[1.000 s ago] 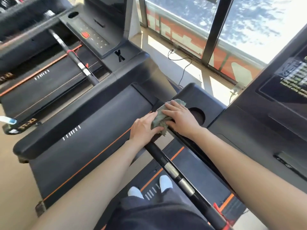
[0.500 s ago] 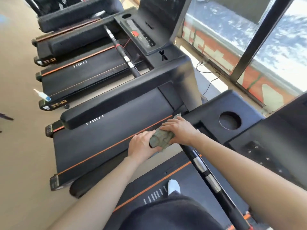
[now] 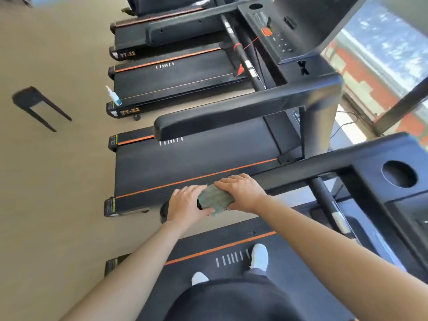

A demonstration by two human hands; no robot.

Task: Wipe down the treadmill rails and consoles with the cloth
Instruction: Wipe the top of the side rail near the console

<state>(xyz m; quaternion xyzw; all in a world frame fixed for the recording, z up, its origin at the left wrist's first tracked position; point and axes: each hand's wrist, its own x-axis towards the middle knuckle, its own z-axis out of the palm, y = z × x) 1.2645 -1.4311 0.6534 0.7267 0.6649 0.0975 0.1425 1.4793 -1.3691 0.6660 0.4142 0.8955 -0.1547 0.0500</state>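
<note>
A green-grey cloth (image 3: 214,199) is wrapped over the near end of the black left handrail (image 3: 301,169) of the treadmill I stand on. My left hand (image 3: 185,205) grips the rail's end and the cloth's left edge. My right hand (image 3: 243,193) presses down on the cloth's right part. The rail runs up right to the console (image 3: 379,181), which has a round cup hole (image 3: 398,173). A black and silver crossbar (image 3: 328,207) passes below the rail.
Several more treadmills stand in a row to the left, the nearest with a thick black handrail (image 3: 231,114). A spray bottle (image 3: 114,96) stands on a treadmill's rear corner. Beige floor lies to the left, windows to the right. My white shoes (image 3: 259,254) rest on the belt.
Both hands have slid the cloth back along the handrail, from beside the console to the rail's near end. The view has swung left and down.
</note>
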